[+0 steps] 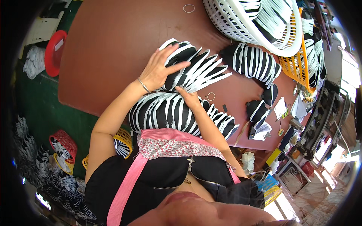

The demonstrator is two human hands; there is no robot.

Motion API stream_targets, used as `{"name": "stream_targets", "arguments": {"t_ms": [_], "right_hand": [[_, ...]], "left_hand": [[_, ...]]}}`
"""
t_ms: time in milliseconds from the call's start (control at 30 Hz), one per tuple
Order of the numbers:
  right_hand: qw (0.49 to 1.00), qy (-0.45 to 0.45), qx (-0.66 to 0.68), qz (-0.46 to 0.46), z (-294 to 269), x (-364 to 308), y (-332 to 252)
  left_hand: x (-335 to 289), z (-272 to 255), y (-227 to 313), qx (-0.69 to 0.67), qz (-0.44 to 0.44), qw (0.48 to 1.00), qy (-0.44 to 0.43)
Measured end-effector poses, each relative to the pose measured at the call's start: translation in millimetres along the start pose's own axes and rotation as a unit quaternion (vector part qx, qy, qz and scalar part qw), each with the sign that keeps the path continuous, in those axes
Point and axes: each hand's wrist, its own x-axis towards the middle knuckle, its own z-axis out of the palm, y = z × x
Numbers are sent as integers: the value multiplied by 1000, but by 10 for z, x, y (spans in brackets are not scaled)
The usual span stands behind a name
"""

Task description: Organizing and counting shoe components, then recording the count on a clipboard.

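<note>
A fanned stack of curved black fabric pieces with white edging [206,71] is between my hands on the table. My left hand [158,69] lies across its upper left part, thumb and fingers spread apart. At the lower side of the stack, my right hand [190,98] grips the pieces; the thumb side shows, while the other fingers are mostly hidden. Against my apron rests a long row of similar pieces [166,113], just below both hands. Close to my right wrist, a thin pale ring [211,96] lies on the table.
The brown table [109,49] carries another bundle of striped pieces [256,62] and smaller loose pieces [258,111] at right. A white basket [235,28] and an orange basket [296,69], both filled, stand far right. A red stool [56,52] is left of the table.
</note>
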Motion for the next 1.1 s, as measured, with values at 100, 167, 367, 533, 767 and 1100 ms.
{"name": "stream_targets", "arguments": {"t_ms": [100,167,367,533,767,1100], "right_hand": [[1000,0,6,0,37,-22,-66],[1000,-15,1,11,-9,31,31],[996,-37,49,-59,2,64,210],[999,-5,28,-19,-9,-8,7],[996,-17,82,-34,-15,-1,-9],[985,-54,159,-46,-48,82,319]], "left_hand": [[73,-60,54,64,25,996,-58],[182,-108,113,110,-38,990,-73],[322,201,399,93,-131,987,-25],[324,298,267,74,-121,990,0],[472,200,248,74,137,977,-145],[657,369,638,102,-52,992,-52]]}}
